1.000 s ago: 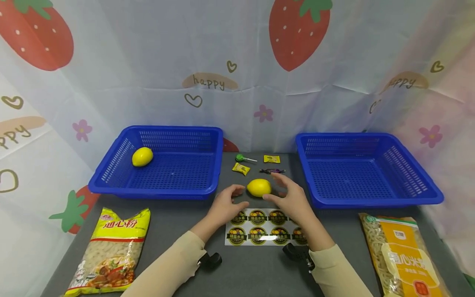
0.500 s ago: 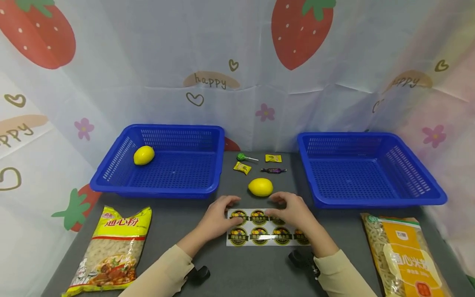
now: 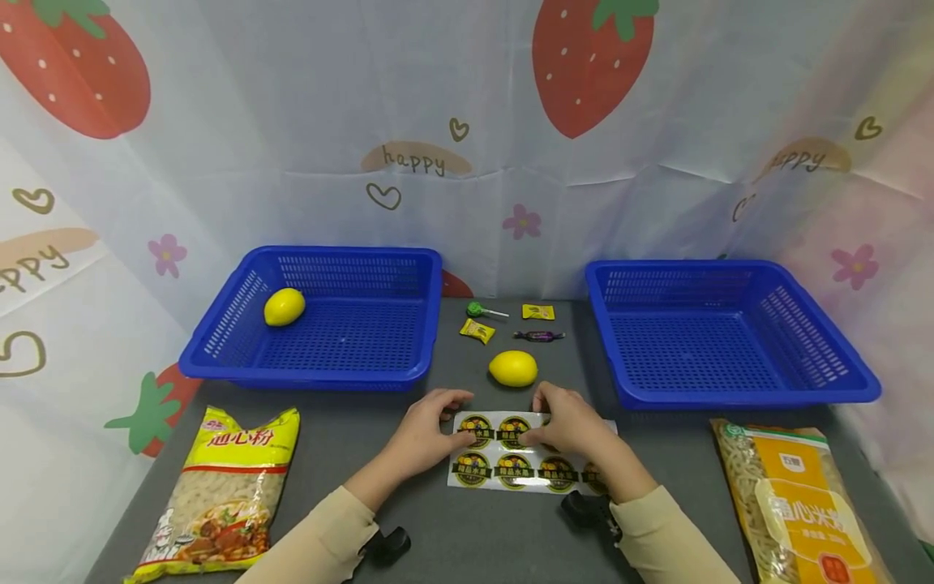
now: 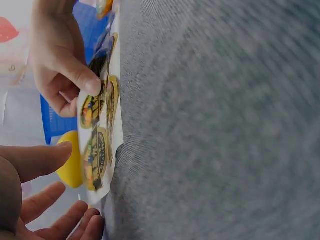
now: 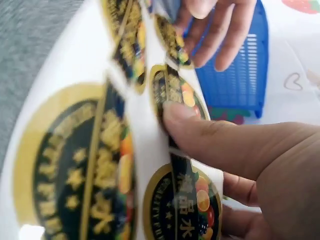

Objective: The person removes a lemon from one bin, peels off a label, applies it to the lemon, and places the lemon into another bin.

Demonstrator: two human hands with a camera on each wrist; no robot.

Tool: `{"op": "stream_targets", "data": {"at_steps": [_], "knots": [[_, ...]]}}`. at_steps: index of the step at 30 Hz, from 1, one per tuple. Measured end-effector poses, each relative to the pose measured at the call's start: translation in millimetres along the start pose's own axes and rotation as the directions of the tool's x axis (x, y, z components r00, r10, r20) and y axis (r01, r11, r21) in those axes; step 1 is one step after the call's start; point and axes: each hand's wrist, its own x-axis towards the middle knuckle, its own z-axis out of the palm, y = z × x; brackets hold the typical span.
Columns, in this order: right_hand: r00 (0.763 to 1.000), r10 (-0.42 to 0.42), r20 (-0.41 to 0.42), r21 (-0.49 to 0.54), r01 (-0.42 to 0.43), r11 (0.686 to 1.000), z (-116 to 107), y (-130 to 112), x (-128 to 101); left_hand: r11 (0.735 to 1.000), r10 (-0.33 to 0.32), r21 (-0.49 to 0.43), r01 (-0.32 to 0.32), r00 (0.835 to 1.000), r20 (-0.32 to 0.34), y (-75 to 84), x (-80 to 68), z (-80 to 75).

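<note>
A white sheet of round black-and-gold fruit stickers (image 3: 503, 480) lies at the middle of the grey table, its far edge lifted in the left wrist view. My right hand (image 3: 572, 422) pinches that far edge, the thumb (image 5: 200, 132) over the printed side and the fingers behind. At the sheet's left end is my left hand (image 3: 423, 430), thumb and fingers (image 4: 50, 200) spread apart, gripping nothing. Just beyond the sheet rests a yellow lemon (image 3: 513, 369). Another lemon (image 3: 284, 307) sits inside the left blue basket (image 3: 321, 377).
A second blue basket (image 3: 737, 397) stands at the back right. Between the baskets lie a green lollipop (image 3: 476, 309), two yellow-wrapped candies (image 3: 477, 330) and a purple-wrapped candy (image 3: 539, 336). Bags of pasta (image 3: 226, 487) and rice noodles (image 3: 803, 503) flank the arms.
Both hands have drawn back from the lemon toward the sticker sheet. The right hand has taken hold of the sheet's far edge, and the sheet has shifted slightly right and tilted.
</note>
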Motion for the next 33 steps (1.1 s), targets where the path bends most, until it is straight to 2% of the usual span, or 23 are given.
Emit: {"op": "stream_targets", "data": {"at_steps": [3,9,11,14,19,23,27,33], "knots": [[0.999,-0.028,0.044,0.078,0.024,0.997,-7,2,-3,1.0,-0.002,-0.01,0.002,1.0,-0.005,1.2,-0.1,-0.5],[0.971,-0.19,0.141,0.186,0.163,0.969,-20,6,-9,0.991,-0.034,-0.126,0.036,0.999,0.013,3.2,-2.3,-2.1],[0.962,-0.226,0.154,0.208,0.192,0.959,-22,7,-10,0.983,-0.041,-0.176,0.046,0.999,0.033,4.3,-3.2,-2.0],[0.955,-0.254,0.155,0.227,0.216,0.95,-24,8,-11,0.977,-0.037,-0.211,0.041,0.999,0.024,8.0,-4.3,-1.4],[0.948,-0.286,0.136,0.22,0.253,0.942,-30,7,-13,0.978,-0.014,-0.208,0.007,0.999,-0.03,18.6,-7.6,-1.6],[0.946,-0.294,0.139,0.213,0.261,0.942,-36,3,-16,0.988,0.007,-0.155,-0.015,0.998,-0.055,24.6,-11.2,-2.2],[0.943,-0.298,0.147,0.208,0.265,0.942,-41,-2,-18,0.994,0.014,-0.107,-0.021,0.998,-0.064,27.0,-13.4,-3.2],[0.942,-0.295,0.163,0.179,0.265,0.947,-44,-4,-17,0.992,0.016,-0.126,-0.023,0.998,-0.054,29.1,-14.9,-4.0]]}}
